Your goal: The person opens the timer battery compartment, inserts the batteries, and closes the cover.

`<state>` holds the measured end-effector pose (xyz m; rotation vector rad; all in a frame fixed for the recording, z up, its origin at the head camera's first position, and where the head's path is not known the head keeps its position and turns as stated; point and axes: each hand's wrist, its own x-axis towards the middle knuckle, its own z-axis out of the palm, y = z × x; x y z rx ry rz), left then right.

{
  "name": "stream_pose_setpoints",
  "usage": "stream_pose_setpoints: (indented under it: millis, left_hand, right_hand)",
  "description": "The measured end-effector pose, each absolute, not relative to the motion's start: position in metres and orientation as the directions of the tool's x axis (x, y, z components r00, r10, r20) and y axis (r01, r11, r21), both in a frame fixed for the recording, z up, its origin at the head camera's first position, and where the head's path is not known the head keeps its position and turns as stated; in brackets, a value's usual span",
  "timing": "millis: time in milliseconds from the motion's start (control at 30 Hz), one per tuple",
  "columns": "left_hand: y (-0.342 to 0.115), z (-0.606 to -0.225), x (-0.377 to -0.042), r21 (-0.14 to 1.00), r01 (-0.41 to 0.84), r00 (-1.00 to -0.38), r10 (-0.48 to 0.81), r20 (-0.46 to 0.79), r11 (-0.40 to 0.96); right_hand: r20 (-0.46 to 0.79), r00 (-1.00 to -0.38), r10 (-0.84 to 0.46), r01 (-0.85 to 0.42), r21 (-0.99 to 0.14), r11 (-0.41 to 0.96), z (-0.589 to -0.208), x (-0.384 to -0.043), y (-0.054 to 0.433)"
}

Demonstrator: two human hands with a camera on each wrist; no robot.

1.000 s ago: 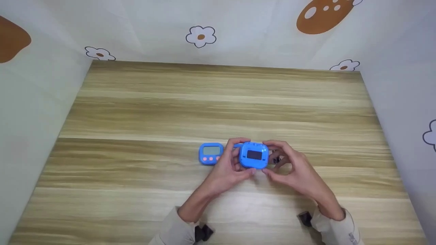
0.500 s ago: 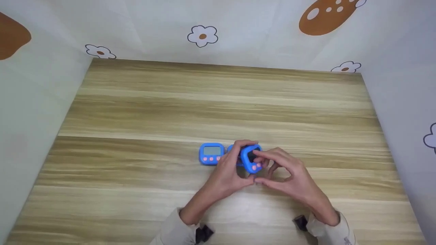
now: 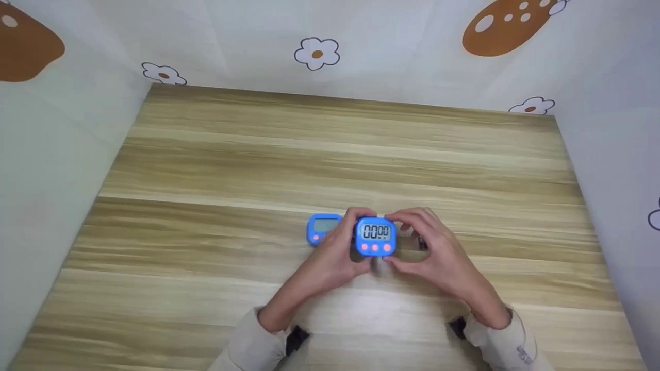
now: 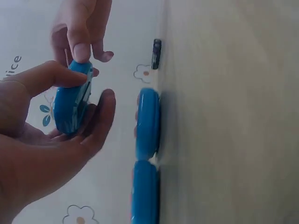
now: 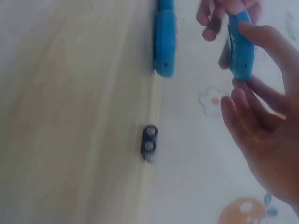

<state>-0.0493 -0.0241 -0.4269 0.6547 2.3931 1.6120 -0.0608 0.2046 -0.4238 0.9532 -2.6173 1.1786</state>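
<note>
A blue digital timer (image 3: 376,238) is held up between both hands, its face toward the head camera. Its display reads 00 00 above three pink buttons. My left hand (image 3: 335,257) grips its left side, thumb at the lower edge and fingers at the top. On the other side, the right hand (image 3: 443,247) pinches it between thumb and fingertips. In the left wrist view the timer hangs above the table, with two more blue timers below: a nearer timer (image 4: 145,191) and a farther timer (image 4: 148,122). The left hand hides the farther one in the head view.
Small dark batteries (image 5: 149,132) lie side by side on the wood-grain table (image 3: 330,159), partly hidden behind the right hand in the head view. A pale cloth wall (image 3: 381,56) with flower prints stands around the back and sides.
The held timer showed its back, with a dark rectangle, a second ago. It has been turned over in the fingers, so its face and digits now show.
</note>
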Motion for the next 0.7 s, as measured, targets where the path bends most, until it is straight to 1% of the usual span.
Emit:
stream_pose_setpoints:
  millis: [100, 167, 267, 367, 467, 567, 633, 700]
  left_hand:
    - [-0.055, -0.419, -0.058, 0.815, 0.347, -0.889, 0.441, 0.127, 0.464]
    - [-0.081, -0.415, -0.064, 0.749, 0.389, -0.888, 0.435, 0.149, 0.537]
    - [-0.119, -0.411, -0.070, 0.684, 0.383, -0.899, 0.420, 0.123, 0.621]
    - [-0.146, -0.414, -0.073, 0.652, 0.359, -0.907, 0.415, 0.074, 0.668]
    - [-0.160, -0.421, -0.075, 0.630, 0.353, -0.903, 0.428, 0.034, 0.692]
    - [-0.166, -0.429, -0.075, 0.601, 0.353, -0.899, 0.438, 0.004, 0.717]
    - [-0.168, -0.432, -0.074, 0.576, 0.349, -0.900, 0.435, -0.014, 0.739]
    - [-0.169, -0.432, -0.072, 0.537, 0.346, -0.904, 0.427, -0.030, 0.769]
  right_hand:
    - [0.312, -0.788, -0.530, -0.599, -0.586, 0.545, -0.420, -0.071, 0.172]
    - [0.279, -0.784, -0.554, -0.602, -0.559, 0.571, -0.417, -0.078, 0.144]
    - [0.224, -0.768, -0.600, -0.618, -0.508, 0.600, -0.416, -0.086, 0.101]
    - [0.155, -0.750, -0.643, -0.635, -0.442, 0.634, -0.418, -0.092, 0.066]
    - [0.091, -0.737, -0.670, -0.652, -0.356, 0.669, -0.424, -0.094, 0.044]
    - [0.057, -0.729, -0.682, -0.666, -0.288, 0.688, -0.431, -0.094, 0.031]
    - [0.049, -0.721, -0.691, -0.674, -0.278, 0.684, -0.434, -0.094, 0.027]
    - [0.047, -0.711, -0.702, -0.681, -0.294, 0.671, -0.435, -0.093, 0.030]
